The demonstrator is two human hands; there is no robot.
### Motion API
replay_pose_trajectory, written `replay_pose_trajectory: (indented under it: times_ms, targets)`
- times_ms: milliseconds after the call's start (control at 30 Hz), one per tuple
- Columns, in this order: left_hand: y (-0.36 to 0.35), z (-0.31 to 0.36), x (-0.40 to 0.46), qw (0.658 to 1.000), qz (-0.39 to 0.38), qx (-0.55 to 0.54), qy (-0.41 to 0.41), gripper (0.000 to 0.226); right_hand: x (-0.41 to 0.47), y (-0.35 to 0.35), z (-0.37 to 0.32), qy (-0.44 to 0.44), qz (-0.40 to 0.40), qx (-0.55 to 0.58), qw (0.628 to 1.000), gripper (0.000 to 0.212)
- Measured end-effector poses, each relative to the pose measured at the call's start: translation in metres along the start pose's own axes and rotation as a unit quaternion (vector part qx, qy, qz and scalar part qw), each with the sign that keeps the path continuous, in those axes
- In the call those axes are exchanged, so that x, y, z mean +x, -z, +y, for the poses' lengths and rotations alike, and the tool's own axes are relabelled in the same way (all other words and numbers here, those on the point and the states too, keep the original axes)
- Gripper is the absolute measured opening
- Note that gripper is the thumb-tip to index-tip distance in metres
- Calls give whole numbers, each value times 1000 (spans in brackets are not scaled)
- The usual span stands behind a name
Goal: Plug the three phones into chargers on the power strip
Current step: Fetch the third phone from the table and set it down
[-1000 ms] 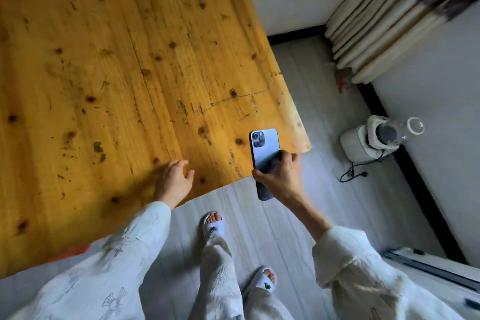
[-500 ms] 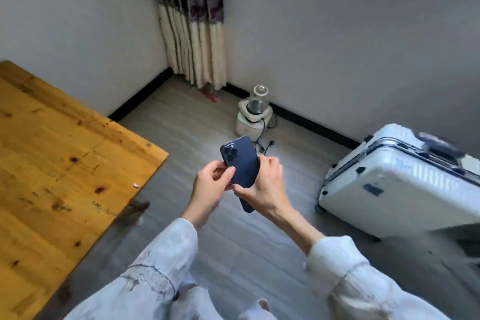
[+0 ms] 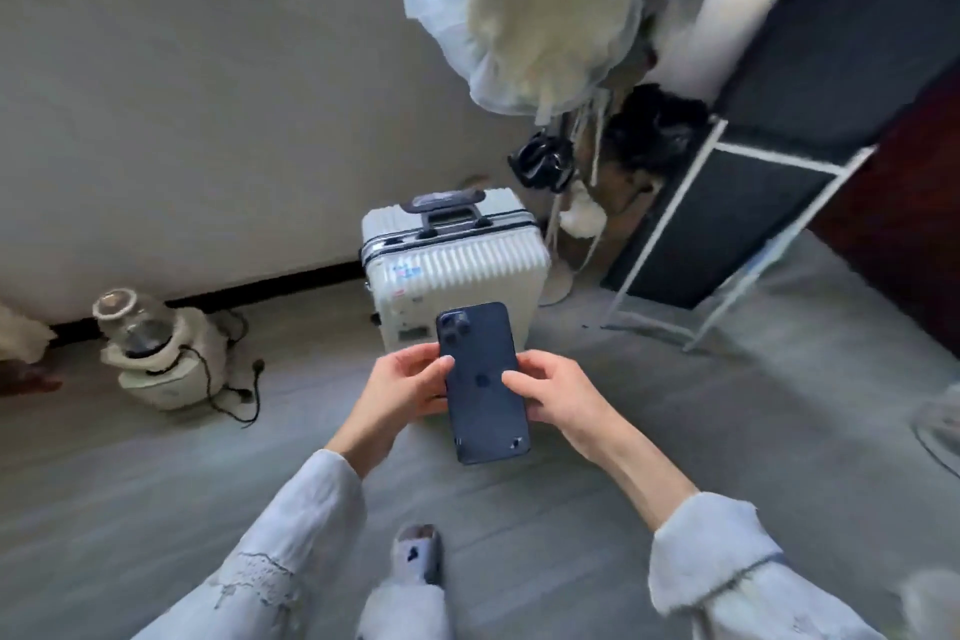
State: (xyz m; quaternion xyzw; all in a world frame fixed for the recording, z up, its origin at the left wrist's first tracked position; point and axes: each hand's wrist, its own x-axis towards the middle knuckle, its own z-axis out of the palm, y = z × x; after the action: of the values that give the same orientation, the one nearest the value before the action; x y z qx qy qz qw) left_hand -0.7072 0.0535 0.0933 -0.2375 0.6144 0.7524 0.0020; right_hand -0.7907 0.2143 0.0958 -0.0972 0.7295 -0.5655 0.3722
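Observation:
A dark blue phone (image 3: 483,405) is held upright in front of me, its back and camera lenses facing me. My left hand (image 3: 402,392) grips its left edge, with the thumb across the back near the lenses. My right hand (image 3: 558,392) grips its right edge, fingers curled over the back. No power strip, charger or other phone is in view.
A white ribbed suitcase (image 3: 467,270) stands on the grey floor just behind the phone. A white blender (image 3: 156,359) with a black cord sits at the left by the wall. A dark fabric rack (image 3: 753,203) and hanging bags fill the right.
I have turned right, away from the wooden table, which has left the view. The suitcase now lies straight ahead. Both hands hold the phone, which one second ago was in my right hand alone.

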Motion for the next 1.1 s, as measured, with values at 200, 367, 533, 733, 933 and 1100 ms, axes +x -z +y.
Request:
replay_pose_trajectory:
  times_ms: [200,367,533,733,933,1100]
  targets:
    - [-137,11,119,994,-95,47,34,18,5,167,30,-34,179,96,978,16]
    - [-264,20,228,983,-154,96,36,21,16,313,41,-37,334,163,928,6]
    - [-412,35,293,952,-259,158,42,25,-15,432,54,-49,435,238,867,10]
    - [-581,23,330,893,-375,246,47,21,-57,554,93,-35,529,326,783,11]
    - [-739,-9,358,870,-402,280,52,21,-90,685,143,-52,572,369,731,7]
    - [-874,-24,346,843,-446,298,52,19,-137,804,171,-57,584,386,711,9]
